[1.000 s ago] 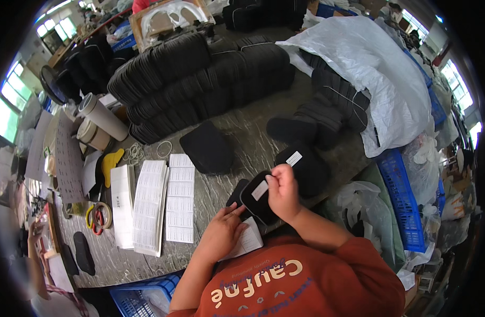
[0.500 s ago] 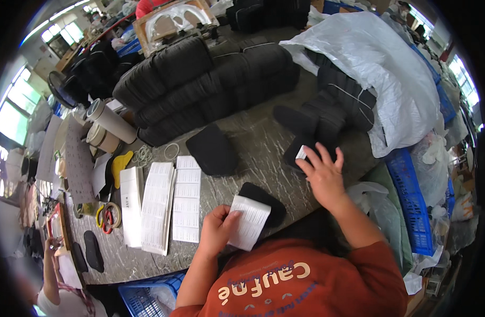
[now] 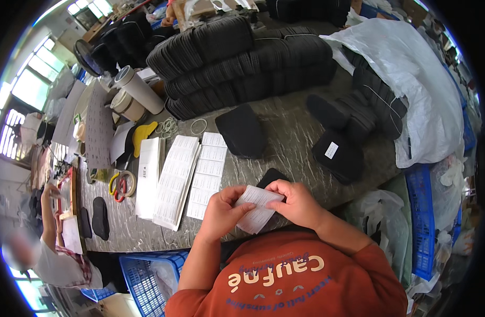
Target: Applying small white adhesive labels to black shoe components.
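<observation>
At the far left a co-worker's bare forearm (image 3: 48, 214) reaches over the table's end; beside it, two narrow black insole-shaped pieces (image 3: 100, 218) lie flat; then come a stack of long white paper strips (image 3: 147, 182), a thicker pile of printed label sheets (image 3: 174, 182) and a narrower printed sheet (image 3: 207, 174), side by side; just right of their upper ends a broad black pad (image 3: 242, 132) rests on the marbled tabletop (image 3: 290, 132).

The left hand (image 3: 224, 208) is closed on the left edge of a small printed label sheet (image 3: 256, 210), thumb on top and fingers curled beneath; the sheet is held close in front of the person's shirt, above a black pad near the table edge (image 3: 272, 175), whose upper end shows past it; the right hand (image 3: 295, 203) pinches the sheet's right side between thumb and fingers; whether a label is lifting there, I cannot tell.

For good handling, the left grip should probably keep the paper taut, close to the working corner; the right is best kept light, thumb at the very edge, so that nothing creases or tears.

Further right, a black pile (image 3: 345, 161) bears one white label (image 3: 332, 150), set slightly askew.
</observation>
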Motion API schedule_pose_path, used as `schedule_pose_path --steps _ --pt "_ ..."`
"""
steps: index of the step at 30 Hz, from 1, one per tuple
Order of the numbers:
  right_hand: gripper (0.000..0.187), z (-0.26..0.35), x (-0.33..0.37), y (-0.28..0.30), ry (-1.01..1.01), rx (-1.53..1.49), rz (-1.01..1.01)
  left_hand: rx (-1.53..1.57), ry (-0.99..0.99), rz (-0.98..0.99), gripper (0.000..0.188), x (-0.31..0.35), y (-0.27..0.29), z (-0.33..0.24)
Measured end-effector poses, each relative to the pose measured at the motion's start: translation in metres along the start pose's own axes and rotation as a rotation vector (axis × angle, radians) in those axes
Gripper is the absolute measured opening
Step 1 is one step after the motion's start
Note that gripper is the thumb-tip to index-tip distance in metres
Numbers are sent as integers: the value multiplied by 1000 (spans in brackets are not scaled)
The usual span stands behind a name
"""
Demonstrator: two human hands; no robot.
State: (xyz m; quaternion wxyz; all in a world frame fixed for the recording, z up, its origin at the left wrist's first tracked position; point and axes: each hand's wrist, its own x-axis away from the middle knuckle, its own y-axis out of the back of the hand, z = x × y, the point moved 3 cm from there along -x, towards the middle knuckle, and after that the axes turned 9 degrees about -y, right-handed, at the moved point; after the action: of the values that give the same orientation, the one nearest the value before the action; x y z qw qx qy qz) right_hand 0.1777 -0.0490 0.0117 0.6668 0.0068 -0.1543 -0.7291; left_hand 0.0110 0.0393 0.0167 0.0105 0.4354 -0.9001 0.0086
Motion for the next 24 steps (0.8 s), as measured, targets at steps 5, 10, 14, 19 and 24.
schedule_pose_path --steps 5,10,14,19,24 --pt "30 -9 -1 -6 -17 -206 -29 -399 104 74 16 0 9 4" --pt "26 -9 3 -5 -178 -196 -27 -247 -141 -27 12 4 0 4" --pt "16 -15 4 -4 -266 -166 15 -290 42 -77 16 9 5 6" --pt "9 -13 0 10 167 41 -351 -612 49 -133 19 11 11 12" --pt "5 -35 -18 25 -67 -106 -281 -758 -516 421 17 15 -22 -2"
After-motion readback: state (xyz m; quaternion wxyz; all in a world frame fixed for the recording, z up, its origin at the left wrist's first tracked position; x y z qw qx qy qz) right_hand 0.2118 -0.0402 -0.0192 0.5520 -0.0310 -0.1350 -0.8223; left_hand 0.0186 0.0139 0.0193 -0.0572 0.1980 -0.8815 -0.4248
